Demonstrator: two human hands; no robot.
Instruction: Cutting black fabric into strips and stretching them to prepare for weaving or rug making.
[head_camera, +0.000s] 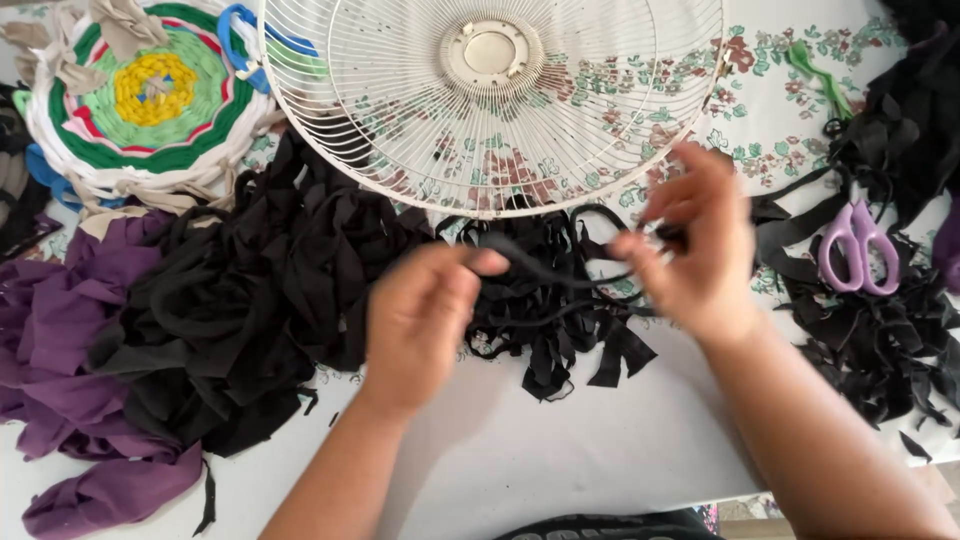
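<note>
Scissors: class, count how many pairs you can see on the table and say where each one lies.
1. The purple-handled scissors lie on black fabric strips at the table's right side, just beyond the right hand. More pairs could be hidden under the fabric heaps.

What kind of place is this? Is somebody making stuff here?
It looks like a home craft table. A flowered tablecloth covers it, with heaps of black fabric strips, purple scissors and a round woven rug. Both hands, left and right, hold a black strip.
</note>
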